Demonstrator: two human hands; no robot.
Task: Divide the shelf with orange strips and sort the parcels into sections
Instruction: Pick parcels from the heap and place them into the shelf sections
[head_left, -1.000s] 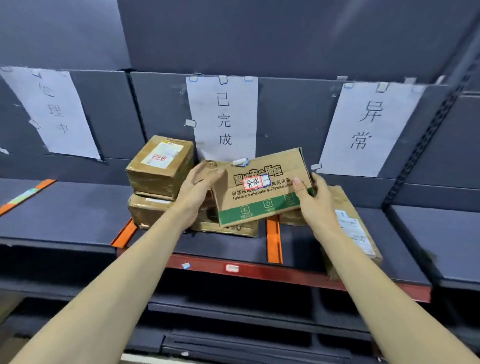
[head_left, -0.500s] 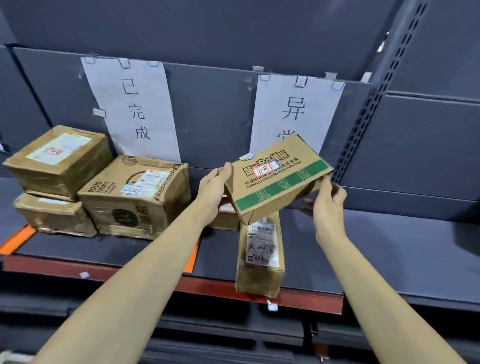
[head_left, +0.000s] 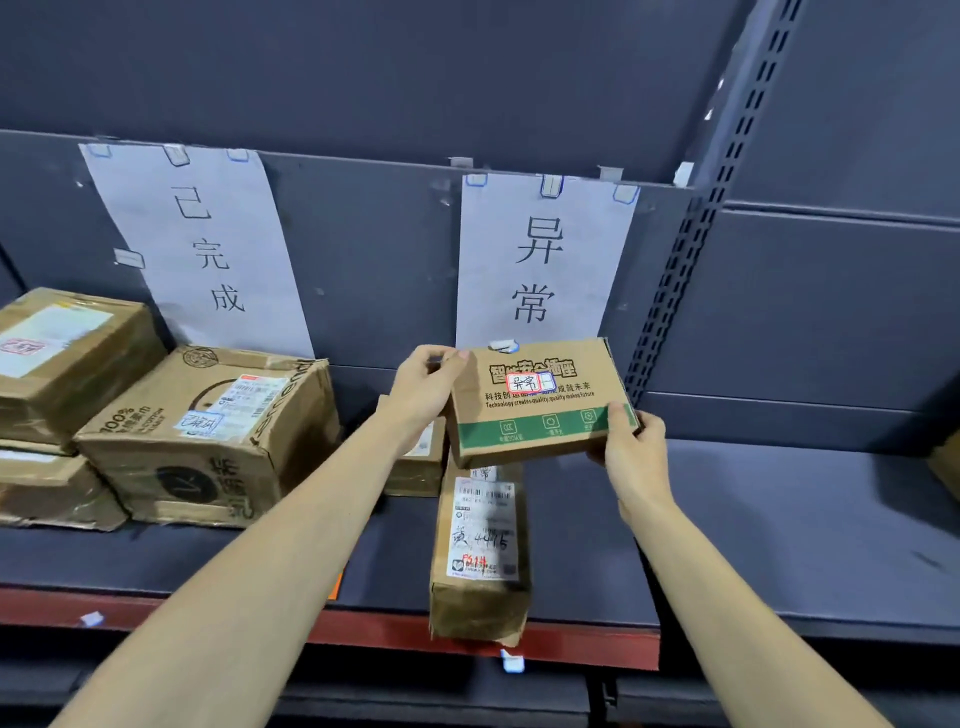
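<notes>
Right now I have the green-band box (head_left: 540, 402) up in both hands, held in the air in front of the back wall and just under the right sign (head_left: 540, 260). My left hand (head_left: 423, 389) grips its upper-left corner, thumb on the top edge and fingers curled behind the cardboard. My right hand (head_left: 631, 457) holds the lower-right corner, thumb pressed on the green band and fingers wrapped underneath. So the box spans the gap between my two hands, printed face toward me and tilted slightly, its left side lower than its right side. A small red-bordered sticker sits near the middle of that face. Directly below it a long parcel (head_left: 480, 551) lies on the shelf (head_left: 779, 519), its near end reaching over the red front edge, label facing up. A smaller parcel (head_left: 418, 462) sits behind my left wrist, partly hidden. Further left, under the left sign (head_left: 202, 244), a big box (head_left: 208, 436) stands on the shelf, touching a stack of two parcels (head_left: 57, 405) at the frame's edge. A sliver of orange strip (head_left: 336, 584) shows beside my left forearm, mostly covered by it. I cannot tell whether the green-band box touches the long parcel beneath.
</notes>
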